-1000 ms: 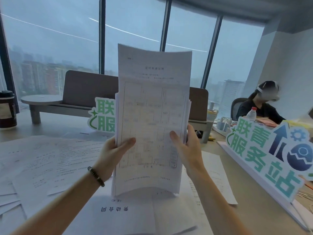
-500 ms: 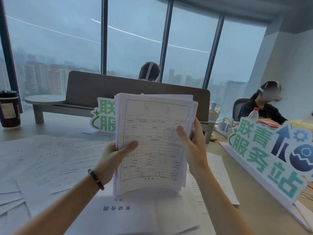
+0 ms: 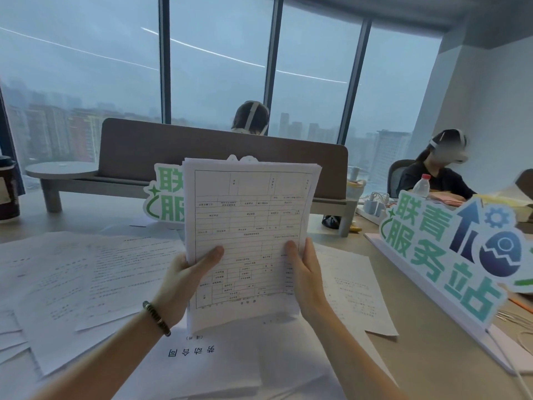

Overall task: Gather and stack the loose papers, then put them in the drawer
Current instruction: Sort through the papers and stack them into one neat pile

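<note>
Above the sheet (image 3: 199, 359) headed "劳动合同", upright paper stack (image 3: 248, 226) pinched by left hand (image 3: 184, 280) and right hand (image 3: 305, 277), thumbs in front.

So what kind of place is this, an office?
Most likely a high-rise office: tall windows look out over city towers, printed forms are spread across a desk with a divider panel, and a person sits at another desk.

Held stack (image 3: 248, 226) upright above desk (image 3: 409, 321); loose sheets (image 3: 86, 272) on desk to its left, right and beneath. Sign (image 3: 444, 249) right of stack; partition (image 3: 138, 151) behind, possibly desk-mounted.
</note>
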{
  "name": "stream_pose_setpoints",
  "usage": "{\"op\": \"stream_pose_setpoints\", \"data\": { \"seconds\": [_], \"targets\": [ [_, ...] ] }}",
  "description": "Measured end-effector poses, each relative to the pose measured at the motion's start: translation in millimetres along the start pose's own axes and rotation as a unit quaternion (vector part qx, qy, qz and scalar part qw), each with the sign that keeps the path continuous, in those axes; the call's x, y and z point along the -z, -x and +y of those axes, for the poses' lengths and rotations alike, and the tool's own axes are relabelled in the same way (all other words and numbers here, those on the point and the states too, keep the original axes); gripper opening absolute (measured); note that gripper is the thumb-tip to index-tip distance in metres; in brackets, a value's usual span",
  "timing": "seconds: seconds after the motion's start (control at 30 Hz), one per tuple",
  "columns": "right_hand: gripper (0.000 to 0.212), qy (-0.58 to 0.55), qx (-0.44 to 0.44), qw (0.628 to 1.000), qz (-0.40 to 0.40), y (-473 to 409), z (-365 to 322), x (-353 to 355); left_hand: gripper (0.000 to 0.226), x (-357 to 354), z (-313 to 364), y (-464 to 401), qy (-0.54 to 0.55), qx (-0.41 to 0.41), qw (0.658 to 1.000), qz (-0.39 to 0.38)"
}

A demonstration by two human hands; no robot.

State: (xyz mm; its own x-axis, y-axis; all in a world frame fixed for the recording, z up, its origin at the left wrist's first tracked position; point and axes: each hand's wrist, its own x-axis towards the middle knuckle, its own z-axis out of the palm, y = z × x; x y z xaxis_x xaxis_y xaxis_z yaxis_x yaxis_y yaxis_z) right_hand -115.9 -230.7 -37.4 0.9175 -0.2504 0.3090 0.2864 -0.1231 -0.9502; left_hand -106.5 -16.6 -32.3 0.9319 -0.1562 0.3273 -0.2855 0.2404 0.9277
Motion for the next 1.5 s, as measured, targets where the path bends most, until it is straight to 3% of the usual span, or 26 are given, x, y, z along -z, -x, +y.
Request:
{"op": "stream_pose_setpoints", "data": {
  "seconds": [0.1,0.23,0.37,0.43,0.57,0.63,0.9,0.97,1.03,1.1,1.3,1.5],
  "targets": [
    [0.011,0.059,-0.012,0.998,-0.016,5,8,0,0.058,-1,-9,3,-0.056,-0.004,0.998,0.007],
    [0.019,0.147,-0.002,0.989,-0.014,-4,2,4,0.010,-1,-9,-8,-0.127,0.011,0.991,0.037],
    [0.026,0.265,-0.028,0.962,-0.057,-17,-3,16,0.016,5,-12,-17,-0.147,0.089,0.985,0.034],
    [0.044,0.388,-0.066,0.917,-0.068,-24,1,29,0.022,11,-21,-16,-0.172,0.143,0.974,0.037],
    [0.060,0.613,-0.203,0.762,-0.051,-28,26,66,0.028,22,-43,-18,-0.264,0.230,0.937,0.021],
    [0.064,0.624,-0.240,0.740,-0.075,-28,35,76,0.030,25,-50,-21,-0.295,0.244,0.924,0.025],
    [0.055,0.577,-0.160,0.796,-0.094,-29,43,71,0.029,22,-55,-22,-0.316,0.232,0.920,0.028],
    [0.054,0.599,-0.185,0.777,-0.055,-29,43,76,0.029,21,-53,-21,-0.314,0.233,0.920,0.026],
    [0.062,0.638,-0.238,0.732,-0.029,-30,44,84,0.029,20,-52,-21,-0.307,0.237,0.921,0.029],
    [0.069,0.639,-0.271,0.719,-0.032,-31,49,87,0.028,19,-50,-20,-0.305,0.242,0.921,0.032],
    [0.062,0.548,-0.192,0.813,-0.043,-30,45,81,0.030,19,-49,-21,-0.299,0.250,0.921,0.031],
    [0.071,0.452,-0.180,0.873,0.036,-29,40,88,0.030,17,-45,-20,-0.287,0.257,0.922,0.032]
  ]
}}
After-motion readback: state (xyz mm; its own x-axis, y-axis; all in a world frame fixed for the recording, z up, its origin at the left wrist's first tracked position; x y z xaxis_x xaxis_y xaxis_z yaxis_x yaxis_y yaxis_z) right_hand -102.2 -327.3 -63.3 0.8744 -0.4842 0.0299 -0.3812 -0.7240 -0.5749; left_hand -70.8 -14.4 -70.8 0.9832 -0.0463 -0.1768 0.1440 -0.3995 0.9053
